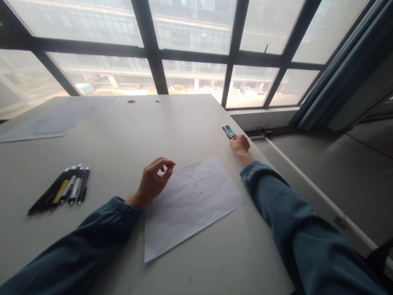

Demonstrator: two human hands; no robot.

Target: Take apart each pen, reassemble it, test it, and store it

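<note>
My left hand (156, 179) is just over the left edge of a white paper sheet (204, 192), with thumb and index tip brought together in a ring. Nothing shows between those tips. Faint grey marks cover part of the sheet. Out by the table's right edge, my right hand (240, 144) has its fingers closed at the near ends of a small group of slim blue and green pens (229, 131). The pens lie side by side, pointing away from me, and my fingers hide their lower ends.
Several black, white and yellow pens (69, 186) lie together on the left of the white table (123, 139). More paper sheets (46, 121) are at the far left. Tall windows stand behind. Beyond the right edge are the floor and a white rail (310, 184).
</note>
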